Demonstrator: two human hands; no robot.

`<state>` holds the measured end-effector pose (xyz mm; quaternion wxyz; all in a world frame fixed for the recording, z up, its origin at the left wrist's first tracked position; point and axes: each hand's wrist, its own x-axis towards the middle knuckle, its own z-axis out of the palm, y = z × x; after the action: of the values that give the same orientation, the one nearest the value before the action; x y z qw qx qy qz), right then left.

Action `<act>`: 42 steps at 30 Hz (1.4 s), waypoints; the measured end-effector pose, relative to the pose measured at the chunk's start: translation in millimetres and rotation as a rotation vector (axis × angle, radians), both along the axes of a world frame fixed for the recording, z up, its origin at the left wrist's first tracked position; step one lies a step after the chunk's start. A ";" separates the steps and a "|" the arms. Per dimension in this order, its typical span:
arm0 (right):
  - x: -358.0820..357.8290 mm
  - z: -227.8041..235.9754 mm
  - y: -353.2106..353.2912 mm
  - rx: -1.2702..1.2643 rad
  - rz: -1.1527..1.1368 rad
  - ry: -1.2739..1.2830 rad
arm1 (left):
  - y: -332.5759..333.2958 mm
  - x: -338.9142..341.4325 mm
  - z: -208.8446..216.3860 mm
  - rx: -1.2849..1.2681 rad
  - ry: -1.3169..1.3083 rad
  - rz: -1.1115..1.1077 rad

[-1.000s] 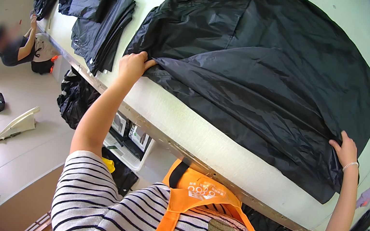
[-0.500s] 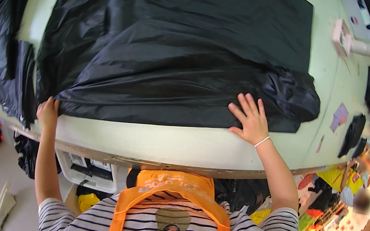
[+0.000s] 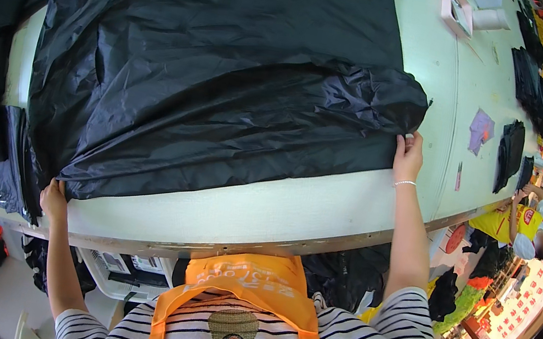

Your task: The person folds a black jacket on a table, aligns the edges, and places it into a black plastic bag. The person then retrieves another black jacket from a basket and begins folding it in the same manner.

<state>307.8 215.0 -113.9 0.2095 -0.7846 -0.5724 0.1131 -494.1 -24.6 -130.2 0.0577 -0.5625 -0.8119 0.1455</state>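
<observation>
Black garment: a wide, glossy sheet of fabric (image 3: 249,44), laid flat but wrinkled on the pale bench (image 3: 267,197) in front of the person.
Direction: its near edge slants from lower left up to the right, the right end farther from the body; the cloth runs away past the top of the view, so its long axis cannot be told.
Folds: long creases fan rightward from the lower left corner towards a bunched lump near the right edge.
Left hand (image 3: 54,199): fingers closed, pinching the lower left corner.
Right hand (image 3: 408,160): thumb and fingertips close together, touching the right edge below the lump; whether cloth is pinched between them, I cannot tell.
Far right: a purple scrap (image 3: 481,131) and a pink box (image 3: 456,12).
</observation>
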 end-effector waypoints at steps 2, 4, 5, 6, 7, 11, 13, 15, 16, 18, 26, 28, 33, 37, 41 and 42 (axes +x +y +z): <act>15.0 0.2 -11.5 -0.086 0.073 -0.031 | -11.4 -1.4 2.9 -0.061 0.002 0.028; 48.7 -16.7 -31.1 -0.074 0.152 -0.031 | -21.1 5.4 12.6 -0.159 -0.040 0.068; 66.3 -13.0 -34.5 -0.093 0.163 -0.107 | -20.3 10.6 22.0 -0.219 -0.137 0.144; 76.9 -9.1 -35.9 -0.110 0.172 -0.187 | -14.7 19.6 35.0 -0.277 -0.237 0.218; 67.5 11.3 -29.1 -0.007 0.050 0.073 | -2.3 41.7 58.1 -0.125 -0.311 0.166; -26.4 104.6 -9.5 0.246 -0.032 0.609 | 77.7 156.7 133.7 0.185 -0.467 -0.243; -51.3 96.3 -13.3 0.069 0.127 0.228 | 122.5 217.2 129.4 0.061 -0.574 -0.507; -67.1 94.4 -3.5 0.034 0.274 0.016 | 139.9 252.8 103.4 -0.060 -0.500 -0.618; -67.5 95.0 3.8 0.017 0.268 0.010 | 146.4 260.4 88.1 -0.034 -0.496 -0.611; -61.5 95.7 8.9 -0.031 0.235 -0.006 | 151.2 257.1 56.7 -0.057 -0.509 -0.547; -106.6 104.1 103.3 0.478 0.323 -0.136 | 178.0 212.0 59.8 0.275 -0.745 -0.537; -154.3 115.4 149.8 0.423 0.599 -0.221 | 228.6 160.7 54.0 0.562 -0.560 -0.376; -215.6 38.1 256.5 0.137 0.914 -0.667 | 345.2 13.9 35.1 0.402 -0.326 0.290; -244.8 36.1 297.6 -0.307 0.818 -0.588 | 379.2 -15.0 29.5 0.157 -0.570 0.212; -223.7 36.2 294.9 -0.240 0.853 -0.518 | 380.5 18.4 37.2 0.112 -0.387 0.124; -217.5 44.3 286.7 -0.135 0.850 -0.531 | 374.5 32.9 51.2 0.103 -0.301 0.126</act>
<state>90.3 501.7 -69.6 -0.0590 -0.4958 -0.8662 0.0215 -461.3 349.9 -79.0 -0.0450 -0.5221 -0.8514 0.0212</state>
